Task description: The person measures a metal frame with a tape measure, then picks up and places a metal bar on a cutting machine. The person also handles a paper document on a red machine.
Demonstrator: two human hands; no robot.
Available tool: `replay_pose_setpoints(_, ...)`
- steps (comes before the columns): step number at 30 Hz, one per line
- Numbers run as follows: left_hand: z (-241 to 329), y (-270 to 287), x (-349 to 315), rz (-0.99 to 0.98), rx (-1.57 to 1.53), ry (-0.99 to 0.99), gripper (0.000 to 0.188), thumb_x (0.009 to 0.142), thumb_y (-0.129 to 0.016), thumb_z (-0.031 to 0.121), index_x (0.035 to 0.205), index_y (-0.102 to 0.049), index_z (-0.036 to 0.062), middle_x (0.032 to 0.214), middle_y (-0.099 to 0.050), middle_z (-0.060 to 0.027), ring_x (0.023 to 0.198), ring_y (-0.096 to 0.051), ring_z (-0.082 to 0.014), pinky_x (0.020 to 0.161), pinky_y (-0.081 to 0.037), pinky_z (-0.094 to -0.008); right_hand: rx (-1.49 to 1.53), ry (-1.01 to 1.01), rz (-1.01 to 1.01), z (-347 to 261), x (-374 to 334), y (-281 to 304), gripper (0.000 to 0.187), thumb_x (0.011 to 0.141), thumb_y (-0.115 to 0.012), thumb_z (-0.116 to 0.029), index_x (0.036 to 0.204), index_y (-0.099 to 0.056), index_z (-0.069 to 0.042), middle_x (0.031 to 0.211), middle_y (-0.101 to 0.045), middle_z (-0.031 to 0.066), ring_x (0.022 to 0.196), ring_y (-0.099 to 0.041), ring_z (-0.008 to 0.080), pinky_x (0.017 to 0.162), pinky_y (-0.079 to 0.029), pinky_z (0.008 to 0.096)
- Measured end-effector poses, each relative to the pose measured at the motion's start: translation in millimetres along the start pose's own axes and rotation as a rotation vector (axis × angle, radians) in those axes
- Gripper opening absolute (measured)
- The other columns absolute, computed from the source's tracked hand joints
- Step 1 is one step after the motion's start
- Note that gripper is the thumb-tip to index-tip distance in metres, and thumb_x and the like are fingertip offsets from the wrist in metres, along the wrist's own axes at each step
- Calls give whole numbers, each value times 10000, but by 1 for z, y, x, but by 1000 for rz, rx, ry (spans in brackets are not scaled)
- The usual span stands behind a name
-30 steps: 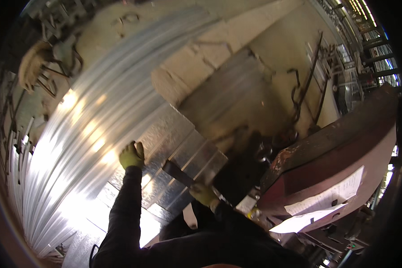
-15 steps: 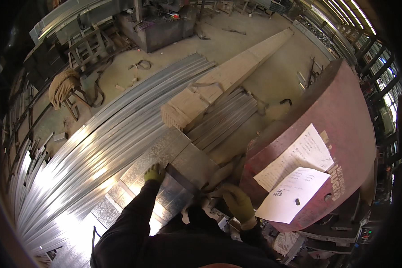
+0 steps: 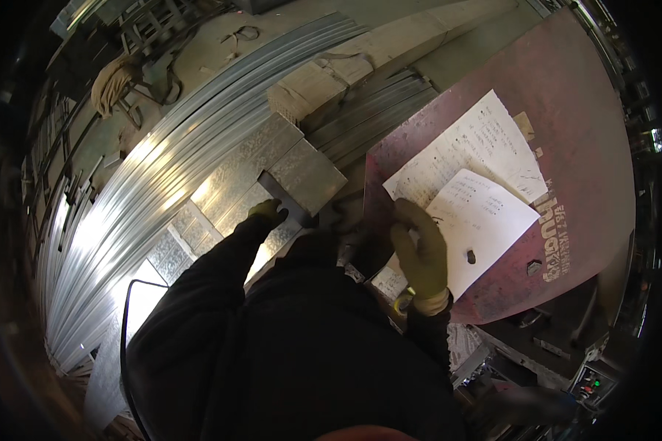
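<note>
My left hand (image 3: 267,212), in a yellow-green glove, is at the stack of shiny sheet-metal pieces (image 3: 232,192). Its fingers are bent and apart beside a dark grey strip (image 3: 290,200); no held thing shows between them. On the right, my gloved right hand (image 3: 424,253) hovers at the left edge of two handwritten paper sheets, its fingers curved with a gap to the thumb. The front sheet (image 3: 485,224) overlaps the rear sheet (image 3: 472,143). Both lie on a red, worn metal cover (image 3: 577,147), with a small dark lump (image 3: 471,256) on the front one.
Long silvery metal profiles (image 3: 165,173) fan out at the left. Beyond the stack lies a long wrapped bundle (image 3: 320,84), with more profiles (image 3: 375,110) beside it. A small dark nut-like piece (image 3: 534,267) sits on the red cover. A brown cloth (image 3: 114,82) hangs over a stand.
The view has shifted toward the red cover. My right hand has risen from beside the cover to the papers' edge. The front sheet, bent up before, lies flatter. My left hand's fingers are more bent.
</note>
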State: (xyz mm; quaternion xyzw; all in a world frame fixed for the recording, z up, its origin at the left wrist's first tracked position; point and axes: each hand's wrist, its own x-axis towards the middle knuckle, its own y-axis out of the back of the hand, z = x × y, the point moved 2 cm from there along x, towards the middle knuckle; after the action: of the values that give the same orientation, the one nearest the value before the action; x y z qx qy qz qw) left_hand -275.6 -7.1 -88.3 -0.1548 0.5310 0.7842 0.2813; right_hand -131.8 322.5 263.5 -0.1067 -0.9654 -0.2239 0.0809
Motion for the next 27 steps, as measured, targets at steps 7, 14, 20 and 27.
replay_pose_setpoints(7, 22, 23, -26, -85, 59, -9, 695, 920, -611, 551, 1451, -569, 104, 1478, -586, -145, 1353, -560, -349, 1127, -449, -431, -65, 64, 133, -13, 0, 53, 350, 957, -668, -56, 1297, -633, 21, 1271, -676, 168, 1188, -631, 241, 1016, -505, 355)
replay_pose_setpoints(14, 39, 53, -30, 34, 101, -148, 654, 933, -608, 530, 1406, -606, 79, 1368, -653, -197, 1259, -624, -377, 1065, -490, -450, -95, 110, 196, -21, -20, 90, 349, 948, -693, -67, 1289, -649, -5, 1303, -671, 161, 1210, -631, 256, 1040, -493, 356)
replay_pose_setpoints(20, 57, 114, -30, 152, 49, -256, 643, 933, -617, 542, 1377, -622, 76, 1367, -648, -207, 1277, -606, -376, 1077, -469, -442, -235, 194, 156, -45, -11, 133, 430, 965, -695, -136, 1368, -615, -8, 1401, -623, 141, 1318, -562, 239, 1108, -433, 365)
replay_pose_setpoints(27, 153, 195, -13, 263, -38, -550, 555, 960, -625, 483, 1348, -651, 87, 1351, -666, -189, 1262, -628, -350, 1046, -496, -426, -412, 261, 332, -84, 58, 225, 510, 986, -685, -277, 1393, -586, 14, 1341, -655, 177, 1275, -606, 276, 1070, -463, 364)
